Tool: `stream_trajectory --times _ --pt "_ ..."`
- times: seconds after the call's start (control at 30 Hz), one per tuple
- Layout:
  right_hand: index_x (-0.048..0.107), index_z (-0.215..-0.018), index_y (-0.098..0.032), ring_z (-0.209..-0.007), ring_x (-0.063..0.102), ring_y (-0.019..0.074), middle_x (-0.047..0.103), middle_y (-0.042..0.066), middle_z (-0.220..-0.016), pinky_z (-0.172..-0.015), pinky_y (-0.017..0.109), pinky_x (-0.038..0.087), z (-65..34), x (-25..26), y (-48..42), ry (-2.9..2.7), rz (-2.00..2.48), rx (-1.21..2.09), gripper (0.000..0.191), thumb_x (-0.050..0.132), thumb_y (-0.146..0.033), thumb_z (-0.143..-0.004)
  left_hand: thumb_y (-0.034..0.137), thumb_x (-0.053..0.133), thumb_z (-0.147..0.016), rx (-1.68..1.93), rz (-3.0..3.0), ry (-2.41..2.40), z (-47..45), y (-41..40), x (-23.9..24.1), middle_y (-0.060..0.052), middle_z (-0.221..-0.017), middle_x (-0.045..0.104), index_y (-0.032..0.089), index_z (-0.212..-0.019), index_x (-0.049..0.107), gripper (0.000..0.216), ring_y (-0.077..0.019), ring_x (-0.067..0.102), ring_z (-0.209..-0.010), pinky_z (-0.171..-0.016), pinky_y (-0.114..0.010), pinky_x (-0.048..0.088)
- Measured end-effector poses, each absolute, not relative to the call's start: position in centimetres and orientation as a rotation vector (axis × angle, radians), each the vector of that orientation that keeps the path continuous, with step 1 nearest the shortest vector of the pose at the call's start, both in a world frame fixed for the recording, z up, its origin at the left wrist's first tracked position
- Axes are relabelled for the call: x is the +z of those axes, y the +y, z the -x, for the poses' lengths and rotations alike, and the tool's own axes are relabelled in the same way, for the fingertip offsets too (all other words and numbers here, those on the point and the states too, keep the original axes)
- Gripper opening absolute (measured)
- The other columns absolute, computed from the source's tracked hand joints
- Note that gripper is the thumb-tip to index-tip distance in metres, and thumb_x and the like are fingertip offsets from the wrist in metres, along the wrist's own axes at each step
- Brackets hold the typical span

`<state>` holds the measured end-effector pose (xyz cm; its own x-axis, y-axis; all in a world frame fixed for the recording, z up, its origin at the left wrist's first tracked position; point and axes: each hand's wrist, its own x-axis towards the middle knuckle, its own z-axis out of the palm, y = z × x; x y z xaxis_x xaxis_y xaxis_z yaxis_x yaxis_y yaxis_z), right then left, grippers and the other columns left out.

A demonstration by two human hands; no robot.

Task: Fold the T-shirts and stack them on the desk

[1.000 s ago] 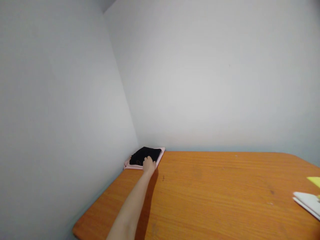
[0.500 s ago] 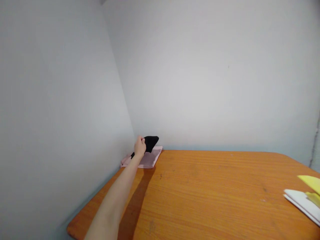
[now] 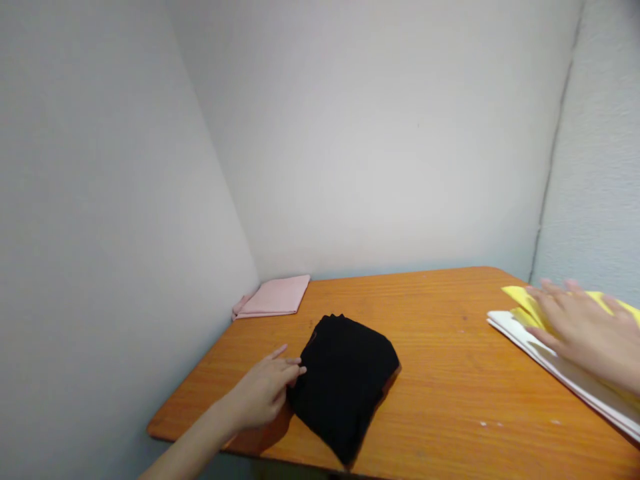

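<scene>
A black folded cloth [image 3: 345, 380], perhaps a garment, lies near the front edge of the wooden table. At its left border is my left hand [image 3: 267, 388], fingers stretched out and the tips touching or just over the fabric. Far to the right, my right hand [image 3: 585, 327] is spread and somewhat blurred over a yellow cloth [image 3: 515, 293]. Whether it presses on the yellow piece I cannot tell. Beneath the yellow one lies a folded white cloth [image 3: 505, 325], partly covered by my hand and forearm.
In the far left corner of the table [image 3: 430, 300] sits a pink folded cloth [image 3: 277, 297], with a narrow strap-like end at its left. Walls [image 3: 350, 133] close off the left and back sides. The table's front edge runs along the bottom.
The black cloth has come from above the pink cloth to the front of the table, and my left hand has loosened its grip. My right hand has entered at the right.
</scene>
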<state>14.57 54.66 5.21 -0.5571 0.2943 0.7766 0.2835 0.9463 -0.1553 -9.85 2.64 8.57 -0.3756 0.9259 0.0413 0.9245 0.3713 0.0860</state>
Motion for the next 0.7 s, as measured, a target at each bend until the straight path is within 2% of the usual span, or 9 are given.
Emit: stream_trajectory --times 0.07,0.1,0.2,0.27,0.33,0.47,0.57,0.7 --pt "0.064 -0.120 -0.018 -0.131 0.041 0.0349 0.053 0.023 -0.131 -0.104 0.052 0.029 -12.9 5.5 51.5 -2.342 0.273 0.012 0.049 0.044 -0.051 -0.090 0.005 0.039 -0.079 0.145 -1.579 2.712 9.8 2.5 9.9 -0.001 -0.095 0.071 0.028 -0.097 0.066 0.040 -0.0197 0.063 -0.100 -0.114 -0.040 0.026" --pt "0.063 -0.120 -0.018 -0.126 0.046 0.0329 0.056 0.021 -0.128 -0.104 0.048 0.033 -12.0 5.4 49.2 -2.426 0.217 0.064 0.044 0.046 -0.046 -0.091 0.007 0.038 -0.082 0.156 -1.532 2.764 9.5 2.8 10.5 -0.002 -0.091 0.070 0.027 -0.094 0.065 0.036 -0.0207 0.063 -0.096 -0.108 -0.039 0.032" --pt "0.068 -0.109 -0.021 -0.120 0.050 0.0321 0.059 0.015 -0.124 -0.104 0.049 0.036 -9.3 4.7 41.2 -2.640 0.074 0.323 0.035 0.048 -0.043 -0.091 0.024 0.036 -0.094 0.277 -1.529 2.837 7.1 5.5 11.7 -0.006 -0.096 0.068 0.025 -0.097 0.062 0.027 -0.0232 0.062 -0.094 -0.086 -0.034 0.044" --pt "0.070 -0.103 -0.021 -0.119 0.050 0.0309 0.059 0.013 -0.124 -0.104 0.048 0.037 -7.7 3.9 36.1 -2.708 -0.005 0.496 0.032 0.046 -0.040 -0.093 0.037 0.030 -0.099 0.356 -1.543 2.849 4.9 8.0 11.7 -0.008 -0.093 0.068 0.023 -0.094 0.062 0.036 -0.0242 0.063 -0.089 -0.080 -0.033 0.044" --pt "0.070 -0.102 -0.020 -0.119 0.048 0.0299 0.058 0.014 -0.124 -0.104 0.047 0.037 -6.3 2.9 32.3 -2.712 -0.049 0.612 0.031 0.044 -0.035 -0.093 0.053 0.025 -0.098 0.357 -1.475 2.887 3.1 10.5 11.2 -0.012 -0.085 0.069 0.020 -0.085 0.065 0.053 -0.0275 0.065 -0.084 -0.076 -0.036 0.045" --pt "0.066 -0.107 -0.016 -0.121 0.044 0.0279 0.054 0.015 -0.125 -0.103 0.042 0.038 -4.4 1.1 28.7 -2.640 -0.041 0.732 0.033 0.038 -0.021 -0.091 0.079 0.027 -0.084 0.257 -1.238 2.977 1.4 12.9 9.9 -0.023 -0.085 0.069 0.011 -0.086 0.069 0.080 -0.0386 0.067 -0.083 -0.071 -0.044 0.048" --pt "0.062 -0.110 -0.017 -0.111 0.049 0.0277 0.058 0.014 -0.116 -0.097 0.042 0.041 -4.3 0.2 28.1 -2.624 -0.019 0.787 0.031 0.039 -0.026 -0.092 0.076 0.041 -0.080 0.271 -1.185 2.940 1.4 12.1 9.6 -0.024 -0.089 0.069 0.009 -0.095 0.068 0.074 -0.0410 0.067 -0.088 -0.072 -0.045 0.049" --pt "0.062 -0.101 -0.020 -0.100 0.053 0.0289 0.061 0.011 -0.103 -0.089 0.043 0.043 -4.4 0.3 27.7 -2.623 0.098 0.841 0.032 0.053 -0.047 -0.088 0.051 0.051 -0.082 0.432 -1.067 2.900 2.2 9.9 9.7 -0.018 -0.088 0.070 0.015 -0.092 0.065 0.040 -0.0353 0.067 -0.086 -0.071 -0.039 0.048"
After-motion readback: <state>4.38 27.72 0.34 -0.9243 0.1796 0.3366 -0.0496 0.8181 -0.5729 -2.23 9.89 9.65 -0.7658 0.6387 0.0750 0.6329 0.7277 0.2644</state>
